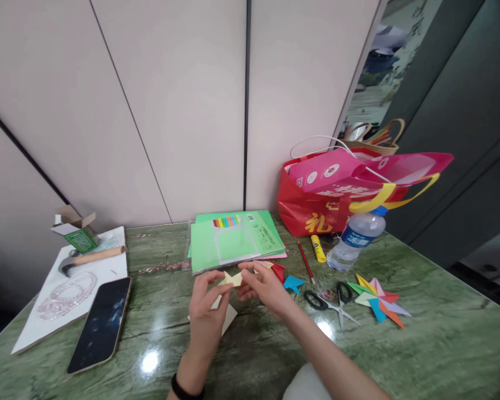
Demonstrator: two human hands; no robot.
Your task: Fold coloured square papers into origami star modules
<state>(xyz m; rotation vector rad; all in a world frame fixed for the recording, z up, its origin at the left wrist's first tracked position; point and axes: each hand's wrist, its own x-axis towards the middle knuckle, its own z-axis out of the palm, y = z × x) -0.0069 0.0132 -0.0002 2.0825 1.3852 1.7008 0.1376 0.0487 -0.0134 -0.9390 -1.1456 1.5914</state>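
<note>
Both my hands hold a small folded pale-yellow paper piece (234, 278) just above the green marble table (420, 355). My left hand (206, 311) pinches its left end, fingers closed, with a black band on the wrist. My right hand (264, 286) pinches its right end. Another pale paper sheet (229, 316) lies on the table under my left hand. Red (278, 270) and blue (294, 283) folded papers lie just right of my right hand.
A packet of green paper (233, 239) lies behind my hands. Scissors (331, 303), a multicoloured paper star (379, 300), a red pencil (305, 261), a glue stick (318, 248), a water bottle (356, 236) and a red bag (316, 205) are at right. A phone (102, 322), white board (33, 328), hammer (91, 258), beads (66, 291), small box (77, 230) at left.
</note>
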